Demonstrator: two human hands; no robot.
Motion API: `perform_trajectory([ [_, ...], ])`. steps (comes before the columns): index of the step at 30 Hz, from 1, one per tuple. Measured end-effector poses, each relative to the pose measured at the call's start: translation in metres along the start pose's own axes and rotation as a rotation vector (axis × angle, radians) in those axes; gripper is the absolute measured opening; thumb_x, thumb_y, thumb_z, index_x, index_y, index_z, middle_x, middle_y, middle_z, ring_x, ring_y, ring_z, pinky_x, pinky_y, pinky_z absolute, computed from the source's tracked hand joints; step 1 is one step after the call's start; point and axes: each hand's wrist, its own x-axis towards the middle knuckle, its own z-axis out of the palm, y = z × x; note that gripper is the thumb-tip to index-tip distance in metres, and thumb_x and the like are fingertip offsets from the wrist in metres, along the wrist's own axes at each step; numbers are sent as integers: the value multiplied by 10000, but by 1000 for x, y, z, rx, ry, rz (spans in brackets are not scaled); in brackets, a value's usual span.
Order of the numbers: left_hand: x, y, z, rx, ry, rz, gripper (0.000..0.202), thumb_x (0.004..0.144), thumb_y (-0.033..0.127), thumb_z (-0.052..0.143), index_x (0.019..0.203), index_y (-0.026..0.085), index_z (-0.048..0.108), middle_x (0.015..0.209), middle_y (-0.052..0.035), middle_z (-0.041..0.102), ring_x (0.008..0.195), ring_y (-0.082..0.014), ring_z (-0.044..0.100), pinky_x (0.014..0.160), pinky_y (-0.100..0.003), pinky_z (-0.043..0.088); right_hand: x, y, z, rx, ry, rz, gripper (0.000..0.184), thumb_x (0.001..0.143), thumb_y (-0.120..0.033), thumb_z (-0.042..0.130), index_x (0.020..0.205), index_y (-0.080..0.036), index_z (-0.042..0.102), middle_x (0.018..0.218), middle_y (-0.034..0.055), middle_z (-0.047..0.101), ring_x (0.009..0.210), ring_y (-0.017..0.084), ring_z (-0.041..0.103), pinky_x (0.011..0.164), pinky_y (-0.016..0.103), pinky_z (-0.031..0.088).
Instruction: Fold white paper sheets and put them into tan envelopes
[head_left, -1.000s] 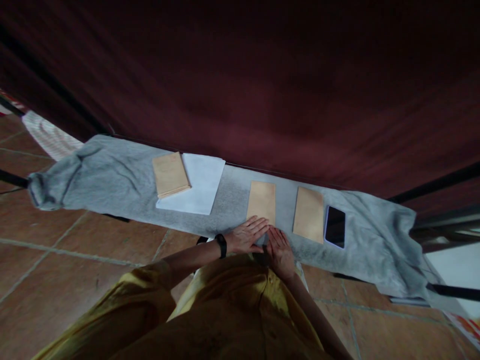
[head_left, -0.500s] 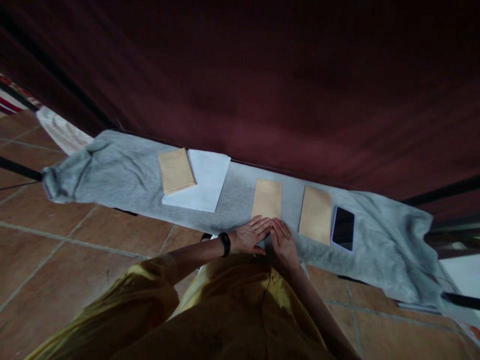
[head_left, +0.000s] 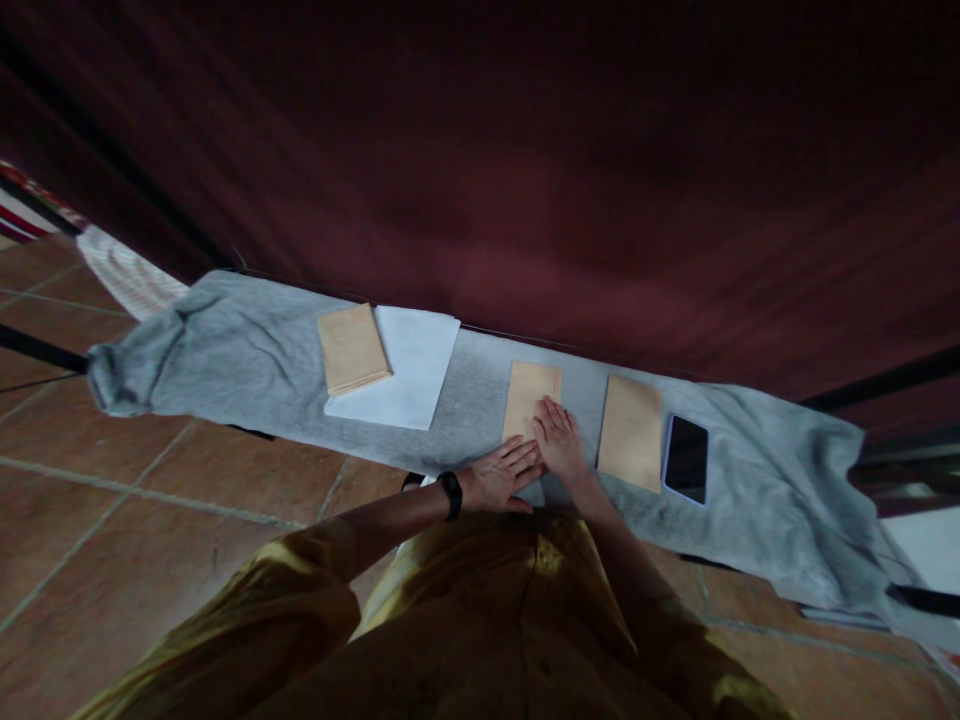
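A brown paper envelope [head_left: 527,395] with small reddish print along its right edge lies flat in front of me on a grey cloth. My left hand [head_left: 501,474], with a black band at the wrist, rests with fingers stretched over the envelope's near end. Lying flat on its right side is my right hand [head_left: 557,437], fingers extended, just beside the left fingertips. The hands cover the near end of the envelope. Right of it lies a second brown envelope [head_left: 630,432], touched by neither hand.
A stack of brown envelopes [head_left: 352,347] sits partly on white paper sheets [head_left: 417,370] to the left. At the right is a phone [head_left: 686,458] with a dark screen. The grey cloth [head_left: 247,350] covers a narrow bench before a dark red curtain [head_left: 525,200].
My right hand has moved up and forward from the envelope's near edge onto its right side, and its fingers have flattened. The left hand has stayed nearly in place.
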Motion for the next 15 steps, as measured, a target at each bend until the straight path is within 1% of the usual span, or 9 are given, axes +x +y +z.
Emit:
perform_trajectory([
  [4, -1, 0, -5, -9, 4, 10, 806, 967, 689, 483, 1578, 173, 384, 1636, -173, 390, 1556, -308, 280, 1285, -479, 153, 19, 3, 4, -33, -12, 39, 567, 1076, -345, 286, 1561, -81, 412, 1636, 155, 393, 1525, 263, 350, 1240, 471, 267],
  [8, -1, -2, -7, -6, -17, 21, 789, 976, 659, 488, 1589, 178, 361, 1673, -173, 314, 1565, -311, 257, 1284, -477, 144, 32, 5, 7, -23, 24, 78, 570, 1072, -351, 284, 1584, -122, 383, 1629, 147, 406, 1521, 254, 361, 1241, 486, 268],
  [10, -1, -3, -6, -6, -14, 15, 778, 977, 652, 492, 1584, 181, 371, 1678, -172, 301, 1566, -311, 254, 1285, -474, 139, 35, 6, 8, -24, 36, 94, 566, 1074, -358, 277, 1582, -134, 391, 1626, 137, 415, 1513, 255, 377, 1241, 482, 267],
  [15, 0, -5, -2, -3, -15, 12, 778, 985, 682, 440, 1581, 185, 377, 1670, -170, 322, 1566, -300, 258, 1287, -467, 128, 31, 5, 8, -58, 31, 95, 564, 1083, -370, 294, 1563, -101, 416, 1644, 134, 381, 1507, 256, 389, 1250, 445, 258],
])
